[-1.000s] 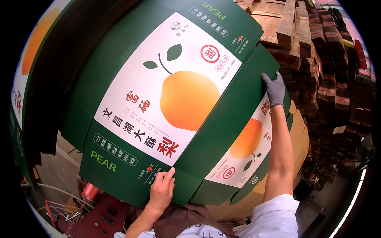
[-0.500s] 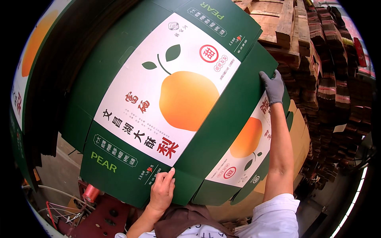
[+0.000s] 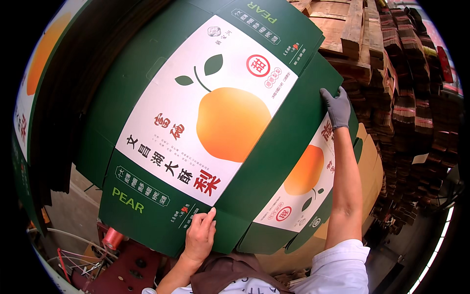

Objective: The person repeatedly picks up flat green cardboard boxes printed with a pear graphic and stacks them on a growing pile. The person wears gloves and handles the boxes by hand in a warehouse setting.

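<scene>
A large flat green carton [image 3: 147, 112] with a white panel showing an orange pear fills the middle of the view, tilted up in front of me. My left hand [image 3: 199, 235], bare, grips its lower edge with the fingers lying on the printed face. My right hand [image 3: 338, 105], in a grey glove, holds the carton's upper right edge with the arm stretched out. A second carton of the same print [image 3: 303, 171] lies just behind it, under my right forearm.
A stack of flat green cartons [image 3: 54, 122] stands on edge at the left. Wooden pallets [image 3: 352, 29] and piles of brown cardboard [image 3: 406, 108] rise at the right. A red machine [image 3: 122, 267] with a red spool [image 3: 112, 238] and cables sits below left.
My gloved right hand has crept slightly up along the carton's edge. The left hand and the carton have barely shifted.
</scene>
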Demonstrator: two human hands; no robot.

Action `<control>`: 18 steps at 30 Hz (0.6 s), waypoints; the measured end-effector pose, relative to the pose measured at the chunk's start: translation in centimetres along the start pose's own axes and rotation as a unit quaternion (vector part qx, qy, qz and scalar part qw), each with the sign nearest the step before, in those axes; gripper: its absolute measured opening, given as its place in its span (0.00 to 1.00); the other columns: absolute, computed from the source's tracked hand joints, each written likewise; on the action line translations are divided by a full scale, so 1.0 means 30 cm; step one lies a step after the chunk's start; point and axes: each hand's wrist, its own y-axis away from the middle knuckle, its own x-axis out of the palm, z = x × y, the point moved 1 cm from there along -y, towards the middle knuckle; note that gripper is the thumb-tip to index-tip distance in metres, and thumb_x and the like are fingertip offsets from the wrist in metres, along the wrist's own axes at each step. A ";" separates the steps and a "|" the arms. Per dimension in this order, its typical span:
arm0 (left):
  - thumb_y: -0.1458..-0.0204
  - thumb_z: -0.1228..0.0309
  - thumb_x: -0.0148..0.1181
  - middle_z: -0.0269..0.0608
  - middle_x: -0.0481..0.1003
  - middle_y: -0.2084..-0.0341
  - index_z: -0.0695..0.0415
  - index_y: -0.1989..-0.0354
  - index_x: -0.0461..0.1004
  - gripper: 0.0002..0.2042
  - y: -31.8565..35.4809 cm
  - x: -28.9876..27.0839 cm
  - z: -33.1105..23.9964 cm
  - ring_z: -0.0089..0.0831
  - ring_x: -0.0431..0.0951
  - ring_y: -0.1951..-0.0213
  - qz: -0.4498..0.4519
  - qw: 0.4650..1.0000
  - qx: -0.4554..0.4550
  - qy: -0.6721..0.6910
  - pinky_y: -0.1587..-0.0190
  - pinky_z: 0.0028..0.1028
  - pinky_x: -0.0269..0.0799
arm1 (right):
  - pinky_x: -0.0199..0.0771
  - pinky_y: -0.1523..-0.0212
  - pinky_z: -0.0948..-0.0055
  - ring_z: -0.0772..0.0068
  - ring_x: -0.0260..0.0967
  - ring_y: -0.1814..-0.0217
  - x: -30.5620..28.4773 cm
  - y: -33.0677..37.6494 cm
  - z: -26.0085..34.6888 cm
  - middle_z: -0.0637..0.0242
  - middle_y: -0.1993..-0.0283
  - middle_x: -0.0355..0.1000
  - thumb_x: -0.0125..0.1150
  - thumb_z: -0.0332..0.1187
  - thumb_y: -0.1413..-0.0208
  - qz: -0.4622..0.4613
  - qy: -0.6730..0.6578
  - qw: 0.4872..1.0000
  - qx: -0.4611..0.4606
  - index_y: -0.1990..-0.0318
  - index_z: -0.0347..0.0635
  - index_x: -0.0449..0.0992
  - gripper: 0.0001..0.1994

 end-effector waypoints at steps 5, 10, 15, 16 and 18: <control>0.47 0.81 0.61 0.46 0.73 0.64 0.60 0.45 0.74 0.20 0.000 -0.002 -0.003 0.43 0.77 0.64 -0.001 1.000 0.002 -0.004 0.64 0.36 0.76 | 0.73 0.47 0.65 0.54 0.77 0.50 -0.008 0.006 0.009 0.49 0.52 0.78 0.70 0.58 0.54 -0.005 -0.006 1.000 -0.008 0.36 0.33 0.66 0.45; 0.47 0.81 0.61 0.46 0.73 0.64 0.60 0.45 0.74 0.19 0.001 0.002 0.002 0.43 0.76 0.64 -0.002 1.000 0.008 -0.005 0.63 0.36 0.76 | 0.73 0.47 0.65 0.53 0.77 0.49 -0.003 0.011 0.008 0.49 0.51 0.78 0.70 0.57 0.54 -0.017 -0.007 1.000 -0.006 0.36 0.33 0.66 0.44; 0.47 0.81 0.61 0.46 0.73 0.64 0.60 0.45 0.74 0.20 0.000 0.003 0.003 0.43 0.76 0.64 -0.001 1.000 0.007 -0.007 0.63 0.36 0.76 | 0.73 0.47 0.65 0.54 0.77 0.49 -0.005 0.010 0.010 0.49 0.51 0.78 0.71 0.56 0.54 -0.019 -0.003 1.000 -0.005 0.36 0.33 0.66 0.44; 0.47 0.81 0.61 0.46 0.72 0.64 0.60 0.44 0.74 0.20 0.001 0.003 0.003 0.43 0.76 0.64 -0.001 1.000 0.006 -0.006 0.63 0.36 0.76 | 0.73 0.47 0.65 0.55 0.77 0.50 -0.007 0.013 0.014 0.50 0.52 0.78 0.71 0.56 0.54 -0.019 -0.013 1.000 -0.008 0.36 0.33 0.66 0.44; 0.47 0.82 0.61 0.46 0.72 0.64 0.60 0.44 0.74 0.20 0.002 0.003 0.007 0.43 0.76 0.64 0.001 1.000 0.004 -0.004 0.63 0.36 0.76 | 0.73 0.48 0.66 0.56 0.77 0.52 -0.009 0.015 0.011 0.51 0.53 0.78 0.71 0.56 0.54 -0.023 -0.027 0.999 -0.009 0.36 0.33 0.66 0.44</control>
